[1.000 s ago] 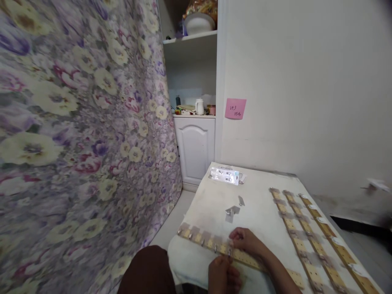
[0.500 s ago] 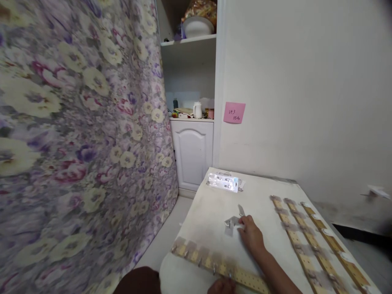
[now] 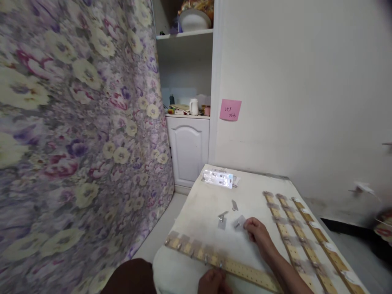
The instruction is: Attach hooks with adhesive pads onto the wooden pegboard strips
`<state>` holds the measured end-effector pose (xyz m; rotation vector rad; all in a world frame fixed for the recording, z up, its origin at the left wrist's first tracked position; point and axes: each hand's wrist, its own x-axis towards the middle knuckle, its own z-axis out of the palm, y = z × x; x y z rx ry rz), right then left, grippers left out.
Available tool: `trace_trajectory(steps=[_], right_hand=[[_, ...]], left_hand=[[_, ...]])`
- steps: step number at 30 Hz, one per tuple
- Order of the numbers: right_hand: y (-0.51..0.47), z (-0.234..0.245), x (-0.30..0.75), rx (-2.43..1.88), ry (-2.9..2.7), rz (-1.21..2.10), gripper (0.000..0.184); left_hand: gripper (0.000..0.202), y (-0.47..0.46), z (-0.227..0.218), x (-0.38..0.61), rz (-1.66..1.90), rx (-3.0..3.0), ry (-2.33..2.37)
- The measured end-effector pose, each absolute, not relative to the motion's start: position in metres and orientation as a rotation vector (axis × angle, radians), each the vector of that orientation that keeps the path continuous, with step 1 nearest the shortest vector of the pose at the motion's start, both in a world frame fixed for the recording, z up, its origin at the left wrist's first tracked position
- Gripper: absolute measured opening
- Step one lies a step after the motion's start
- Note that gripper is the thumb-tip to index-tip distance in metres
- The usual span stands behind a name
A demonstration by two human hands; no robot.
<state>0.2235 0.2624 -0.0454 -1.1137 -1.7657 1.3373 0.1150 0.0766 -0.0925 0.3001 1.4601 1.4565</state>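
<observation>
A clear hook (image 3: 238, 222) is sitting over the middle of the white table (image 3: 190, 216), at the fingertips of the right hand (image 3: 257, 234), which is pinching it by one edge, with thumb and fingers nearly together. Whether the hook is touching the table, I cannot tell. Just beside it, two loose hooks (image 3: 222, 221) are lying. Nearer to the person, a perforated strip (image 3: 245, 270) is lying aslant, carrying a row of clear hooks on its left part. At its near edge the left hand (image 3: 212, 281) is resting with curled fingers, partly cut off by the picture's border; what it is holding, I cannot tell. Toward the right, three more strips (image 3: 286, 241) are lying side by side, bearing hooks, and at the far end a shiny package (image 3: 217, 179) is lying.
</observation>
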Motion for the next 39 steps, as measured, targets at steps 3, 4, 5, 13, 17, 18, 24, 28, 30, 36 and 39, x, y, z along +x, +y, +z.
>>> trace_trajectory(steps=[3, 4, 5, 13, 17, 18, 24, 28, 30, 36, 39], right_hand=[[0.240, -0.035, 0.246, -1.037, -1.706, 1.576, 0.009], [0.233, -0.030, 0.252, -0.982, -1.656, 1.699, 0.009], [0.225, -0.026, 0.258, -0.922, -1.598, 1.822, 0.009], [0.193, -0.028, 0.273, -0.788, -1.523, 2.085, 0.013], [0.189, -0.031, 0.275, -0.739, -1.657, 2.059, 0.013], [0.188, -0.030, 0.276, -0.729, -1.684, 2.054, 0.013], [0.191, -0.030, 0.281, -0.643, -1.848, 1.933, 0.013], [0.192, -0.037, 0.282, -0.640, -1.945, 1.902, 0.013], [0.191, -0.036, 0.282, -0.629, -1.950, 1.900, 0.014], [0.189, -0.024, 0.283, -0.710, -1.835, 1.816, 0.027], [0.192, -0.021, 0.288, -0.742, -1.808, 1.866, 0.026]], left_hand=[[0.039, 0.071, -0.078, 0.123, 1.429, 0.250, 1.424], [0.037, 0.069, -0.075, 0.126, 1.427, 0.252, 1.421], [0.035, 0.066, -0.073, 0.129, 1.425, 0.267, 1.422], [0.020, 0.056, -0.037, 0.150, 1.474, 0.698, 1.570], [0.015, 0.071, -0.007, 0.150, 1.473, 0.866, 1.726], [0.013, 0.074, -0.002, 0.151, 1.441, 0.924, 1.757], [0.003, 0.085, 0.003, 0.152, 1.305, 1.137, 1.848], [0.004, 0.084, -0.002, 0.151, 1.278, 1.121, 1.826], [0.005, 0.083, -0.004, 0.151, 1.270, 1.087, 1.785], [0.008, 0.079, -0.007, 0.152, 1.421, 0.744, 1.634], [0.015, 0.077, -0.009, 0.152, 1.559, 0.474, 1.513]])
